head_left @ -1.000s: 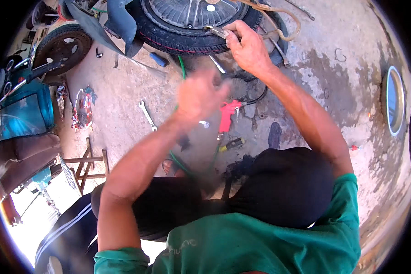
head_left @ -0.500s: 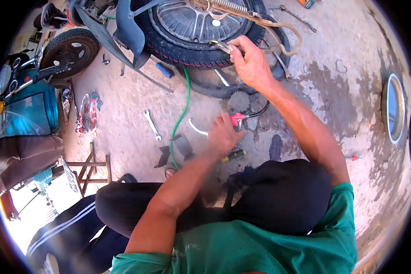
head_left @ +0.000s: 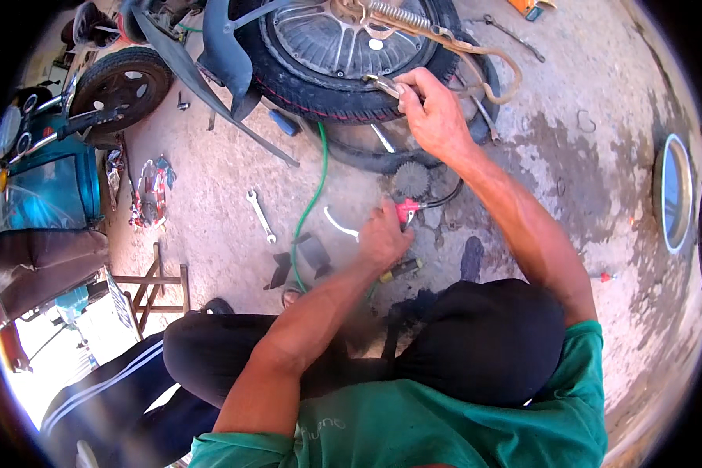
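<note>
The wheel (head_left: 351,47) with its black tyre (head_left: 320,97) and spoked metal hub lies ahead of me. My right hand (head_left: 437,113) is closed round a metal tool with a hooked end (head_left: 382,84), which touches the wheel near the rim. Lower down, my left hand (head_left: 384,238) closes on a red air gun (head_left: 406,209) with a silver lever; its grip is hidden by the fingers. A black hose (head_left: 444,199) runs from the air gun toward the wheel. A toothed sprocket (head_left: 410,180) lies just beyond it.
A green hose (head_left: 313,195) crosses the floor beside an open-ended wrench (head_left: 261,216). Another tyre (head_left: 366,160) lies under the wheel. A long wrench (head_left: 515,37) is at the far right, and a yellow-and-black handle (head_left: 402,270) lies near my left wrist. A blue vehicle (head_left: 51,187) stands left.
My left hand, blurred before, has settled on the red air gun. My right hand keeps the metal tool at the rim. The whole view has shifted slightly.
</note>
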`<action>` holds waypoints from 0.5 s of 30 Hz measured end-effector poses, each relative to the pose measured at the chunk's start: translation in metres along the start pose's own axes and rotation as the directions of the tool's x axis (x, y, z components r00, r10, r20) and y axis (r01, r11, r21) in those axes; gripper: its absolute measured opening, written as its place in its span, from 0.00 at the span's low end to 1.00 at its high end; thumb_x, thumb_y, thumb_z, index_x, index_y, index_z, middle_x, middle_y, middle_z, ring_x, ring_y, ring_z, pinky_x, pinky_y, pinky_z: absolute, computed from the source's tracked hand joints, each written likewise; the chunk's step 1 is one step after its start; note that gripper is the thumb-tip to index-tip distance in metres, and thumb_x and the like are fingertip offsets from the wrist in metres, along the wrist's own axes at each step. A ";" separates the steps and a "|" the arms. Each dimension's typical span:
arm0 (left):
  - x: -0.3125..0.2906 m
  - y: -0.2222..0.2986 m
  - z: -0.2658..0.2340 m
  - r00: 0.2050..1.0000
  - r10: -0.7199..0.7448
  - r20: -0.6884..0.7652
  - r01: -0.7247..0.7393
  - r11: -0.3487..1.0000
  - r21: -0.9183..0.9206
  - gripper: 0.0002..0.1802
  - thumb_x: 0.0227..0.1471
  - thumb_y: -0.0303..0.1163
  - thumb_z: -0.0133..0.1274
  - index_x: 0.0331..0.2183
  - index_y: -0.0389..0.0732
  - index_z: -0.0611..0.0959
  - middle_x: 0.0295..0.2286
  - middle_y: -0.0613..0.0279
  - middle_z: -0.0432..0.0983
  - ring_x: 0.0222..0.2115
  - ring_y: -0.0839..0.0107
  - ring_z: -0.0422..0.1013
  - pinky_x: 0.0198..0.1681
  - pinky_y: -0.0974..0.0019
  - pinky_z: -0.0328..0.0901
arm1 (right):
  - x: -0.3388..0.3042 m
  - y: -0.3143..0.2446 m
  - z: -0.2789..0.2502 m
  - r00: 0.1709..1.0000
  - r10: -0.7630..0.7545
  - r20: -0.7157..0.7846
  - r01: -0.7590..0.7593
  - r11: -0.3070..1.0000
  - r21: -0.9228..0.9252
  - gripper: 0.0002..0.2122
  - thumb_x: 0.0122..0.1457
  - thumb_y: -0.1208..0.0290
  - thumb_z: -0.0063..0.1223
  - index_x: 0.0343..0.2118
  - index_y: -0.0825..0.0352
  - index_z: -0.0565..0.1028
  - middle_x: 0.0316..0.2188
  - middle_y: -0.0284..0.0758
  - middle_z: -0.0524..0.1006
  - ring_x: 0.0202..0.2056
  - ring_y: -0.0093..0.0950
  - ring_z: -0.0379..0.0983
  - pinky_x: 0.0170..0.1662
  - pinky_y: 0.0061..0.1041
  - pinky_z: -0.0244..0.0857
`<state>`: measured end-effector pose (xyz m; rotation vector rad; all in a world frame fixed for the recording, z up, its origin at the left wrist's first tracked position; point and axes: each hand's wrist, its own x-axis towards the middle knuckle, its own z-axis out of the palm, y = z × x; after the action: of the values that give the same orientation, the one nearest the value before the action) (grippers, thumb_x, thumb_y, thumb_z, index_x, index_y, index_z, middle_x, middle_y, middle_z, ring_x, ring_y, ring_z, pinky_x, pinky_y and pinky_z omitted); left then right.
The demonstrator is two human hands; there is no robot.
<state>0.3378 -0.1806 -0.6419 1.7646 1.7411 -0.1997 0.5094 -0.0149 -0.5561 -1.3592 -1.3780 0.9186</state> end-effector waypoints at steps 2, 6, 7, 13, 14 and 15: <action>0.000 -0.001 0.000 1.000 -0.001 0.004 0.002 1.000 -0.012 0.38 0.49 0.46 0.64 0.53 0.37 0.65 0.45 0.33 0.75 0.44 0.36 0.76 0.50 0.40 0.70 | 0.000 0.000 0.000 1.000 0.007 0.003 -0.008 1.000 0.019 0.08 0.66 0.70 0.55 0.43 0.68 0.77 0.31 0.44 0.83 0.34 0.38 0.82 0.40 0.35 0.73; -0.001 0.003 -0.009 0.999 -0.017 0.033 0.017 1.000 -0.022 0.38 0.49 0.47 0.63 0.53 0.38 0.66 0.44 0.33 0.76 0.45 0.35 0.76 0.51 0.41 0.70 | 0.000 -0.001 0.000 0.999 0.051 0.018 -0.052 0.995 0.087 0.08 0.66 0.71 0.56 0.43 0.68 0.78 0.28 0.40 0.82 0.30 0.29 0.80 0.37 0.31 0.72; 0.000 0.003 -0.013 0.999 -0.017 0.029 0.017 1.000 -0.022 0.38 0.49 0.47 0.63 0.53 0.38 0.66 0.44 0.33 0.76 0.45 0.35 0.76 0.51 0.41 0.70 | 0.000 -0.001 0.000 0.998 0.066 0.019 -0.067 0.993 0.101 0.07 0.66 0.71 0.56 0.43 0.68 0.78 0.27 0.39 0.82 0.29 0.27 0.79 0.37 0.30 0.72; 0.006 0.002 -0.049 0.972 -0.034 0.232 0.020 0.998 0.061 0.42 0.47 0.54 0.63 0.54 0.38 0.67 0.47 0.35 0.77 0.49 0.36 0.75 0.54 0.43 0.69 | 0.002 -0.020 0.024 0.998 0.055 0.031 -0.058 0.994 0.095 0.08 0.64 0.71 0.57 0.42 0.69 0.79 0.32 0.45 0.84 0.35 0.40 0.83 0.41 0.35 0.74; 0.005 0.004 -0.045 0.980 -0.059 0.189 0.048 0.997 0.062 0.42 0.47 0.54 0.63 0.55 0.38 0.67 0.48 0.35 0.77 0.49 0.36 0.75 0.54 0.43 0.69 | 0.005 -0.027 0.027 0.997 0.061 0.043 -0.064 0.996 0.063 0.09 0.63 0.71 0.57 0.43 0.69 0.79 0.33 0.47 0.84 0.37 0.44 0.83 0.43 0.37 0.74; 0.004 0.005 -0.042 0.986 -0.084 0.146 0.076 0.995 0.061 0.42 0.48 0.54 0.62 0.56 0.38 0.67 0.48 0.36 0.76 0.50 0.36 0.75 0.54 0.42 0.69 | 0.007 -0.033 0.029 0.996 0.080 0.050 -0.083 0.995 0.060 0.10 0.63 0.70 0.57 0.43 0.69 0.79 0.34 0.48 0.84 0.39 0.48 0.82 0.44 0.39 0.74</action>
<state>0.3297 -0.1547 -0.6098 1.6743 1.7141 -0.4071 0.4729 -0.0084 -0.5314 -1.3626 -1.3266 1.0461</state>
